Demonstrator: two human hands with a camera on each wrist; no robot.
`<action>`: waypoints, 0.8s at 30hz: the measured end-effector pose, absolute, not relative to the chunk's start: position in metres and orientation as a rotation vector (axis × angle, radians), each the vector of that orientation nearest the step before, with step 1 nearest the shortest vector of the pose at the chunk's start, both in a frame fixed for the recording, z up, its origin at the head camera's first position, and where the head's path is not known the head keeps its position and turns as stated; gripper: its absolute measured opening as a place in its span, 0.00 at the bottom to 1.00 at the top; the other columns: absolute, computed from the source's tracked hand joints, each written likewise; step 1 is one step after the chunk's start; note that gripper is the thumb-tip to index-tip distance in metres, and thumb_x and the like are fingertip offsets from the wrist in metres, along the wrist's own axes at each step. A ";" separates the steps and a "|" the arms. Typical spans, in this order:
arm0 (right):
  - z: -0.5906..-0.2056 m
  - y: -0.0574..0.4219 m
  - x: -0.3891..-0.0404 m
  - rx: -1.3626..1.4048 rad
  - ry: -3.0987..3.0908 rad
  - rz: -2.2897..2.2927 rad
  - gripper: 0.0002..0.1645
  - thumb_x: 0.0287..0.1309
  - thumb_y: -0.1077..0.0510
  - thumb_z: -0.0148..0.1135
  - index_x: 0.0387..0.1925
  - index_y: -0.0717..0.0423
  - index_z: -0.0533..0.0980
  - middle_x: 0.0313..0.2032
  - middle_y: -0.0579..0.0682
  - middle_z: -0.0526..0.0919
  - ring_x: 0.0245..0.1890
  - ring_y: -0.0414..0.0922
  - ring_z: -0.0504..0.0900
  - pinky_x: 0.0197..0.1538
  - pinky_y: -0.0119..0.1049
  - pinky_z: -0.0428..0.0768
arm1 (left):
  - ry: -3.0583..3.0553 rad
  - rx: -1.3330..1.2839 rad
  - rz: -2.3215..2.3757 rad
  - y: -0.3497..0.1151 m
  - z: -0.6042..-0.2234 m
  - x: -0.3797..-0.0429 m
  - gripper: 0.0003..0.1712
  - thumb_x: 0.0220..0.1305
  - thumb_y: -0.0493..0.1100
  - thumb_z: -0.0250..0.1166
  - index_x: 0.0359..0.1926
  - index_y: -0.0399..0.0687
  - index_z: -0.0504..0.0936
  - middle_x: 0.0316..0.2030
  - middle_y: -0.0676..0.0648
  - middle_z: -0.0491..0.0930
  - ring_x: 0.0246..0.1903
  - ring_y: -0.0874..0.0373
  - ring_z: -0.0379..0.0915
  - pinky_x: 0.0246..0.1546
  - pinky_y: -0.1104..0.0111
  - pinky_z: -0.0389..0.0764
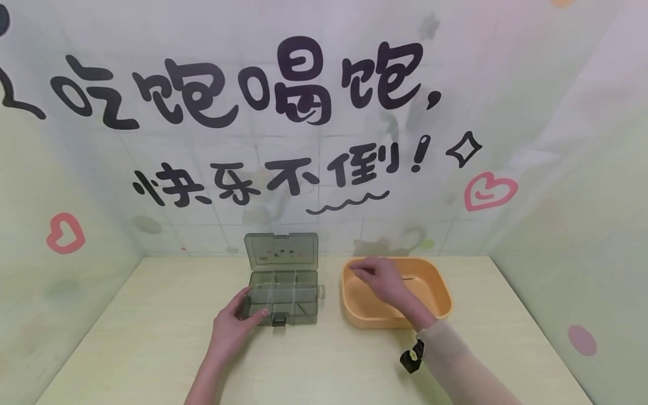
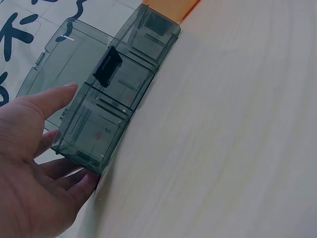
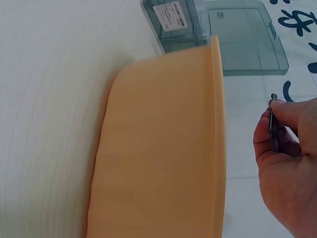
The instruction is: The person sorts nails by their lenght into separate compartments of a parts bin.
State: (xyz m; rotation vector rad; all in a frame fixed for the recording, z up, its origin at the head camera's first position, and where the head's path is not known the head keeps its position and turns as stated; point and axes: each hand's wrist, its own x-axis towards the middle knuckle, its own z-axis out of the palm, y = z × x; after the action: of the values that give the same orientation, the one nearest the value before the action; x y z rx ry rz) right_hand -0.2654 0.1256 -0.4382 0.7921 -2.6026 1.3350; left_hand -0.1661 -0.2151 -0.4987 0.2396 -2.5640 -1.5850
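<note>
A grey see-through compartment box (image 1: 306, 295) stands on the table with its lid (image 1: 296, 250) raised against the wall. My left hand (image 1: 233, 326) holds the box at its left end, thumb over the front rim and fingers along the side. Small dark slim pieces lie in some compartments, too faint to name. Over the left part of an orange tray (image 1: 361, 322), my right hand (image 1: 382, 278) pinches a small metal screw (image 3: 272, 115) between thumb and fingers. Another slim metal piece (image 1: 407, 278) lies inside the tray.
The pale wooden table (image 1: 349, 365) is bounded by printed walls at the back and both sides. A black latch (image 1: 279, 320) hangs at the box's front. On the right wrist sits a black device (image 1: 412, 357), below the sleeve cuff.
</note>
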 end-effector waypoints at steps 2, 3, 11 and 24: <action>-0.439 0.119 -0.265 0.813 -2.584 1.302 0.09 0.64 0.67 0.68 0.45 0.62 0.87 0.45 0.57 0.89 0.44 0.51 0.88 0.46 0.41 0.88 | -2.563 0.239 -1.587 -0.215 -0.499 -0.166 0.45 0.66 0.49 0.73 0.77 0.43 0.62 0.74 0.27 0.58 0.73 0.32 0.55 0.72 0.48 0.65; -0.439 0.116 -0.264 0.827 -2.575 1.308 0.09 0.64 0.68 0.68 0.44 0.62 0.87 0.44 0.57 0.89 0.44 0.53 0.88 0.46 0.42 0.88 | -2.562 0.239 -1.588 -0.215 -0.499 -0.166 0.45 0.66 0.50 0.73 0.77 0.43 0.62 0.74 0.27 0.58 0.73 0.32 0.55 0.72 0.48 0.65; -0.439 0.089 -0.258 0.860 -2.596 1.353 0.09 0.65 0.69 0.66 0.44 0.64 0.87 0.43 0.57 0.89 0.42 0.51 0.87 0.43 0.36 0.87 | -2.563 0.240 -1.590 -0.216 -0.499 -0.165 0.47 0.65 0.52 0.74 0.77 0.44 0.62 0.74 0.28 0.58 0.73 0.32 0.55 0.72 0.48 0.65; -0.445 0.034 -0.244 0.858 -2.754 1.358 0.10 0.66 0.70 0.63 0.46 0.67 0.86 0.42 0.58 0.88 0.42 0.49 0.85 0.43 0.33 0.87 | -2.562 0.232 -1.575 -0.216 -0.499 -0.166 0.45 0.66 0.49 0.73 0.77 0.43 0.62 0.74 0.27 0.58 0.73 0.32 0.54 0.72 0.49 0.64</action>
State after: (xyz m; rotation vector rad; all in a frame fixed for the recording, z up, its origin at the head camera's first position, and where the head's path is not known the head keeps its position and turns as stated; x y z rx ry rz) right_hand -0.2443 0.0341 -0.4445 0.8576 -2.7545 1.3580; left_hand -0.1659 -0.2155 -0.4988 0.2318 -2.5621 -1.5752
